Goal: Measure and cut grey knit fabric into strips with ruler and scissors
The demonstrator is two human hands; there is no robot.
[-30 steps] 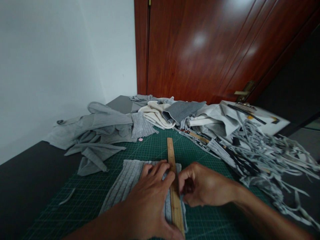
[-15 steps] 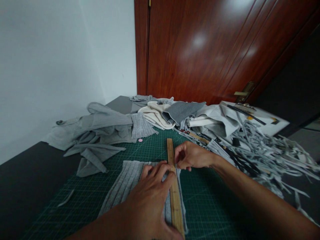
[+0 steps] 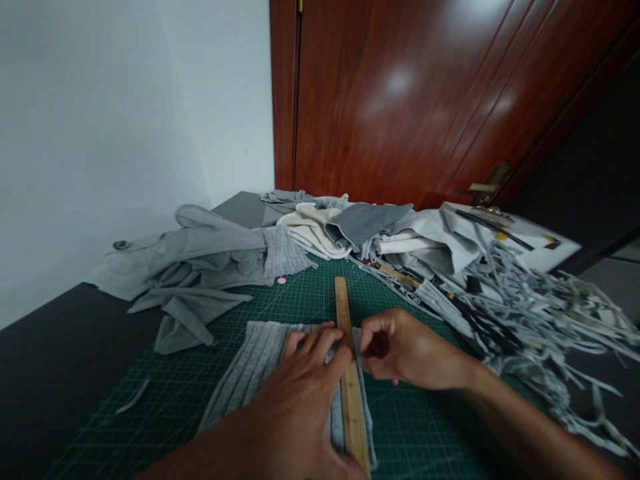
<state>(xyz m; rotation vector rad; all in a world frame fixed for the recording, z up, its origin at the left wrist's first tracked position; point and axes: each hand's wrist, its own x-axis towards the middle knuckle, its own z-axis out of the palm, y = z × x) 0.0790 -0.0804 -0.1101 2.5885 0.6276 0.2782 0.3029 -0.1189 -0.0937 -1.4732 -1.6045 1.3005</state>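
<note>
A piece of grey ribbed knit fabric (image 3: 240, 380) lies on the green cutting mat (image 3: 425, 433). Lengthwise along its right side rests a wooden ruler (image 3: 351, 393). My left hand (image 3: 305, 387) lies spread over fabric and ruler, its fingertips pressing down and its thumb against the ruler's near part. Just right of the ruler, at the fabric's right edge, is my right hand (image 3: 400, 350), its thumb and fingers closed in a pinch. Whatever sits between those fingertips is hidden or too small to make out.
Grey garments (image 3: 215, 250) are heaped at the left. Cream folded cloth (image 3: 313, 230) lies at the back. A tangle of fabric strips (image 3: 540, 300) spreads on the right. On the mat are a pink disc (image 3: 281, 281) and a loose pale strip (image 3: 133, 397). Behind stands a wooden door (image 3: 380, 100).
My right hand has slid toward me along the ruler's right side, still pinched. My left hand, the ruler and the fabric have stayed in place.
</note>
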